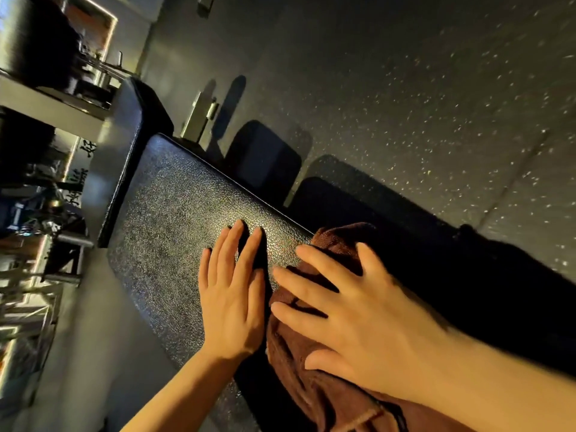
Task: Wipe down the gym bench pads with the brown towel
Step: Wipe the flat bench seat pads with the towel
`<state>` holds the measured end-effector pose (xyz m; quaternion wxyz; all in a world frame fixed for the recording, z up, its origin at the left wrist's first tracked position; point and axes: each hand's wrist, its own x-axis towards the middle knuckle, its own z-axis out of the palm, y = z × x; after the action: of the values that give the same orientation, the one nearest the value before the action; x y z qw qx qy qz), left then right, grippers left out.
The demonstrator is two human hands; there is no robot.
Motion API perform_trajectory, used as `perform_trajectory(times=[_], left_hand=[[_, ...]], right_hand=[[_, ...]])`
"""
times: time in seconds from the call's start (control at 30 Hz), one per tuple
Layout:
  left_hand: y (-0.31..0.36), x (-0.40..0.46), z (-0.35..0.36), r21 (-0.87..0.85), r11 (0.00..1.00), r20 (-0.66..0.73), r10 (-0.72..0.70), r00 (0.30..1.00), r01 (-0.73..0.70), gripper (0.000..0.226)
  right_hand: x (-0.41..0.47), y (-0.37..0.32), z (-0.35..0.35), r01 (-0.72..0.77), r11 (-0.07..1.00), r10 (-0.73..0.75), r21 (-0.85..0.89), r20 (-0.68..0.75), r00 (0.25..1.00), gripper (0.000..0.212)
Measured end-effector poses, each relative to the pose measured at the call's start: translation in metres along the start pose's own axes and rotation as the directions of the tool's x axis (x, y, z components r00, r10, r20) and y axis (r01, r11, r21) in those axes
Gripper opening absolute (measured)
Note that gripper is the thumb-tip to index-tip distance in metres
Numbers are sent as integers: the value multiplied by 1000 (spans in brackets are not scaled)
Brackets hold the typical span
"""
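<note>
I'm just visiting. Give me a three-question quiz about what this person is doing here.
1. True or false: the left hand lies on the brown towel.
2. What does the right hand do to the towel? A) presses on it with spread fingers B) wrings it C) hangs it up
3. Fill in: the left hand rests flat on the black bench ____.

Key:
1. False; it lies on the bare pad beside the towel.
2. A
3. pad
</note>
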<state>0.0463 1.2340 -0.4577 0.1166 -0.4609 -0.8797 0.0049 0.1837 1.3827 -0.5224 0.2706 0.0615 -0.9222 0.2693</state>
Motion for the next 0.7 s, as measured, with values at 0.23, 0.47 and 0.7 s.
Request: perform_trajectory(times=[0.23,0.47,0.7], left_hand=[[1,2,-2,-3,1000,27,11,1000,-10,51],[3,0,0,4,1000,5,0,1000,0,51],[3,0,1,29,999,8,-20,1000,19,54]], right_hand=[[-40,-10,-11,-45,992,48,-116,26,998,60],[-77,-22,-12,-118,980,128,-161,49,991,54],[-58,-17,-16,-119,981,126,-151,39,991,47]])
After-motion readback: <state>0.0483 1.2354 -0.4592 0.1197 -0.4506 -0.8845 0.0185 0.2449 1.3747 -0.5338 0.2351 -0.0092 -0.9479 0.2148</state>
